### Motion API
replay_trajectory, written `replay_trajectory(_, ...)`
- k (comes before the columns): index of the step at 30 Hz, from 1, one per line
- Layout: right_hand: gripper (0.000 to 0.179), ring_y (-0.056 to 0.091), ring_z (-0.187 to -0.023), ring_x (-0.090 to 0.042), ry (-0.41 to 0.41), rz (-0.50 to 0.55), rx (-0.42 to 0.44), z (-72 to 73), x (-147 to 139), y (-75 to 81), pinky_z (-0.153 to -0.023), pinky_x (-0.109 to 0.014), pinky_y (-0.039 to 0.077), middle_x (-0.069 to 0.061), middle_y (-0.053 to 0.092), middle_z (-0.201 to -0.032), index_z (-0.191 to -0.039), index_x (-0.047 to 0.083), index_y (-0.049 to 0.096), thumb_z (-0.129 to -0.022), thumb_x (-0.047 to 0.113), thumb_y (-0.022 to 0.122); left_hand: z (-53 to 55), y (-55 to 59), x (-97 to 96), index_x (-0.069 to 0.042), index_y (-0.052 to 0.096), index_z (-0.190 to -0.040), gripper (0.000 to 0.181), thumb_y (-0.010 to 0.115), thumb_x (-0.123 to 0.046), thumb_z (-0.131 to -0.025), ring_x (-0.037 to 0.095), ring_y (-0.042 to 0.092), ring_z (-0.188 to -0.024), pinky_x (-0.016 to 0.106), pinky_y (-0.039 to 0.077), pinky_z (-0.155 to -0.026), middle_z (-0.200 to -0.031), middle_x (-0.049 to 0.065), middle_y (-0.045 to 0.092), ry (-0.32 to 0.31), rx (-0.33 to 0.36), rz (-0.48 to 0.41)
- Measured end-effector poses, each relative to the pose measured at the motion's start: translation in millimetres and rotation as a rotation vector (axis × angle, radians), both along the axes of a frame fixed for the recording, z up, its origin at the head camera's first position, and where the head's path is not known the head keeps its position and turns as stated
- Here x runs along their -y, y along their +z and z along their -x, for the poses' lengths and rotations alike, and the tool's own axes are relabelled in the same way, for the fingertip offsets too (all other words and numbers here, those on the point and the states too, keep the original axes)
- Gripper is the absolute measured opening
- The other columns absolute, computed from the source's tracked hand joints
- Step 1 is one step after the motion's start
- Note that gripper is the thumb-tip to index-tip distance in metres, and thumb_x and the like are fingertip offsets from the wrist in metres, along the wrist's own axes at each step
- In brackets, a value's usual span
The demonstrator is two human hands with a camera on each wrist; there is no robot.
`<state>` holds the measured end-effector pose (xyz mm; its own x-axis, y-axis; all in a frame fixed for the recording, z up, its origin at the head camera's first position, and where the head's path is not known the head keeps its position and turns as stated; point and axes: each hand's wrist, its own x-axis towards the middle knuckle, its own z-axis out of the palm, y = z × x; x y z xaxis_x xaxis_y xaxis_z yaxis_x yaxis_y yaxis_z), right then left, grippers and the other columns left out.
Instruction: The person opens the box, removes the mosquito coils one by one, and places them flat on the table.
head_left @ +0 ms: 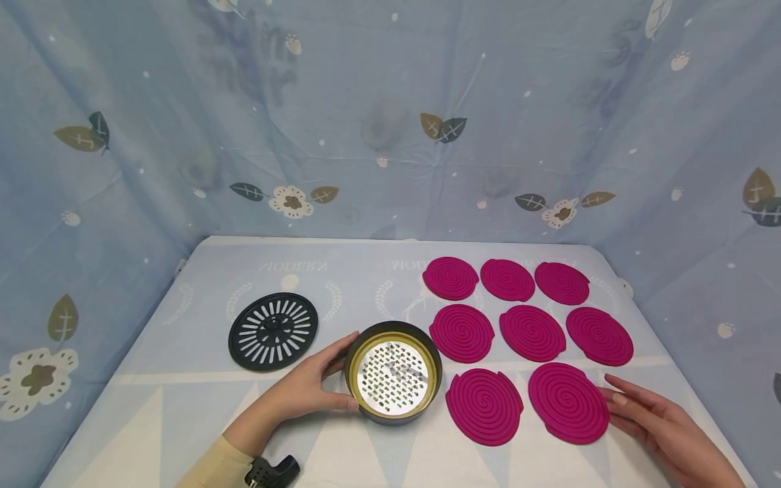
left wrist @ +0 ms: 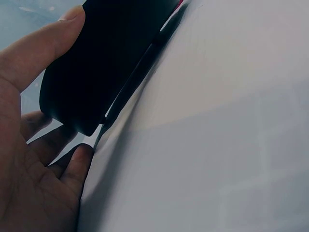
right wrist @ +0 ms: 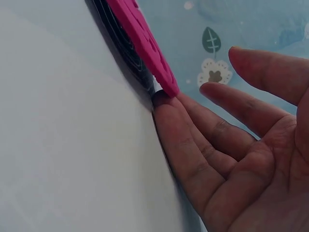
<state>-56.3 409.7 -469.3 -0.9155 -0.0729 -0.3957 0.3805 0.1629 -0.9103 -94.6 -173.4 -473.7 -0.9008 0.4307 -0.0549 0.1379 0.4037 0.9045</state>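
Note:
My left hand (head_left: 308, 385) grips the left side of a round dark mosquito coil holder (head_left: 350, 356), its thumb near the front and its fingers behind. A gold inner ring (head_left: 434, 379) surrounds a perforated silver plate (head_left: 390, 379) inside it. The left wrist view shows the holder's dark side wall (left wrist: 106, 53) between thumb and fingers. My right hand (head_left: 665, 423) touches the right edge of the nearest magenta mosquito coil (head_left: 569, 403). In the right wrist view, a fingertip meets the lower edge of that coil (right wrist: 145, 46); thumb and index finger stand apart from it.
Several more magenta coils (head_left: 485, 407) lie in rows on the right of the patterned table (head_left: 201, 305). A black slotted lid (head_left: 236, 339) lies flat to the left of the holder. Blue patterned cloth (head_left: 378, 88) hangs behind and along both sides.

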Motion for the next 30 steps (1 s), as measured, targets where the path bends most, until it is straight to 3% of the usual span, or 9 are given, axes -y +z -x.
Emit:
replay_trajectory(5,0.053,0.065,-0.107,-0.006,0.003,0.062,-0.043,-1.6,-4.0,-2.9,-0.089,-0.03,0.059,0.015,0.065,-0.119,-0.153,0.01,0.034,-0.104,0.02,0.053,0.1,-0.1,-0.7,-0.032,0.03,-0.155,0.112,0.092,-0.044,-0.063,0.011,0.046,-0.132,0.03,0.035,-0.115,-0.156,-0.011,0.032,0.004,0.002,0.007)
replay_trajectory(9,0.039,0.065,-0.108,-0.008,0.016,0.115,-0.071,-2.9,-6.7,-3.9,-0.09,-0.03,0.058,0.01,0.067,-0.121,-0.142,0.027,0.048,-0.105,0.017,0.052,0.2,-0.5,-1.2,-0.028,0.03,-0.156,0.113,0.093,-0.043,-0.063,0.011,0.046,-0.133,0.03,0.036,-0.114,-0.156,-0.011,0.032,0.007,0.002,0.012)
replay_trajectory(15,0.036,0.064,-0.112,-0.012,0.071,0.202,-0.111,-4.0,-9.6,-3.5,-0.092,-0.031,0.057,0.004,0.067,-0.124,-0.133,0.035,0.054,-0.106,0.011,0.046,0.2,-0.4,-0.9,-0.031,0.029,-0.156,0.113,0.092,-0.044,-0.063,0.011,0.047,-0.132,0.031,0.035,-0.115,-0.156,-0.011,0.032,0.009,0.002,0.018)
replay_trajectory(20,0.036,0.064,-0.112,-0.01,0.064,0.206,-0.113,-2.8,-9.4,-3.4,-0.092,-0.033,0.057,0.005,0.066,-0.124,-0.133,0.034,0.052,-0.106,0.012,0.046,-0.3,0.5,-0.7,-0.034,0.029,-0.155,0.113,0.092,-0.045,-0.062,0.011,0.047,-0.131,0.032,0.035,-0.115,-0.156,-0.012,0.031,0.01,0.008,0.019)
replay_trajectory(23,0.038,0.065,-0.11,-0.01,0.042,0.168,-0.098,-1.4,-7.8,-4.1,-0.091,-0.036,0.057,0.006,0.067,-0.122,-0.142,0.026,0.047,-0.106,0.014,0.048,-0.7,0.5,-0.5,-0.033,0.029,-0.155,0.113,0.092,-0.045,-0.062,0.011,0.047,-0.132,0.031,0.035,-0.115,-0.156,-0.012,0.031,0.009,0.009,0.017)
replay_trajectory(26,0.054,0.066,-0.107,-0.008,0.014,0.1,-0.064,0.7,-5.1,-4.4,-0.09,-0.037,0.058,0.009,0.067,-0.119,-0.154,0.011,0.031,-0.105,0.019,0.051,-0.5,0.8,-0.6,-0.032,0.029,-0.156,0.113,0.092,-0.045,-0.063,0.01,0.045,-0.133,0.029,0.035,-0.114,-0.156,-0.013,0.031,0.006,0.009,0.014)
replay_trajectory(30,0.072,0.066,-0.103,-0.006,-0.004,0.033,-0.019,3.0,-2.5,-4.2,-0.089,-0.038,0.058,0.012,0.067,-0.115,-0.155,-0.002,0.013,-0.103,0.025,0.054,-0.3,1.1,-0.9,-0.032,0.029,-0.156,0.113,0.093,-0.044,-0.063,0.009,0.045,-0.133,0.027,0.035,-0.114,-0.156,-0.014,0.031,0.006,0.01,0.014)
